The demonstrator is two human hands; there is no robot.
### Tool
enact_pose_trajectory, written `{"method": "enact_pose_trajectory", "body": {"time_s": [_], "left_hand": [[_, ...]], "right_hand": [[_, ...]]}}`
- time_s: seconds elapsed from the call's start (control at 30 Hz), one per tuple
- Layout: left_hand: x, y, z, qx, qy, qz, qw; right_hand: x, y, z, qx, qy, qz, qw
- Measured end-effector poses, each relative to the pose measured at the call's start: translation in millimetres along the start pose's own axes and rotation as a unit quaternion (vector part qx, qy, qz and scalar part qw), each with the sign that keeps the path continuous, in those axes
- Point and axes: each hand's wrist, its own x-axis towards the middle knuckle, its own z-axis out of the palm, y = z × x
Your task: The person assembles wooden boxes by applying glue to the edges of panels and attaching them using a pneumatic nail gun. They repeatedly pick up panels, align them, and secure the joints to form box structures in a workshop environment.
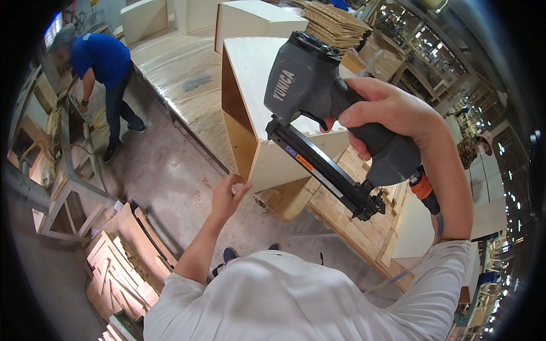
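A black and dark grey pneumatic nail gun (310, 79) is held up by my right hand (392, 108), whose fingers wrap round its grip with the index finger at the trigger. Its nose overlaps the near top edge of an open-sided wooden box (290, 162) with pale panels; whether it touches the wood I cannot tell. Below the nose, my left hand (226, 198) pinches the box's lower near corner between thumb and fingers. An air hose with an orange fitting (422, 186) runs from the gun's handle past my right forearm.
The box rests on a wooden workbench (347, 227). More pale boxes (256, 20) stand behind it on a film-covered table (187, 79). At far left a person in a blue shirt (102, 59) bends over a frame. Wood strips (116, 275) lie stacked at lower left.
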Motion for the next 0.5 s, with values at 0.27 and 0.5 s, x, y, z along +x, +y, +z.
{"method": "enact_pose_trajectory", "body": {"time_s": [0.27, 0.5], "left_hand": [[11.2, -49.2, 44.6, -0.165, -0.103, -0.079, 0.978], [10.3, 8.7, 63.7, -0.096, -0.154, -0.159, 0.97]], "right_hand": [[-71.2, 68.4, -23.0, 0.089, 0.154, -0.064, 0.982], [-117.9, 290.0, -9.1, 0.15, 0.379, -0.016, 0.913]]}}
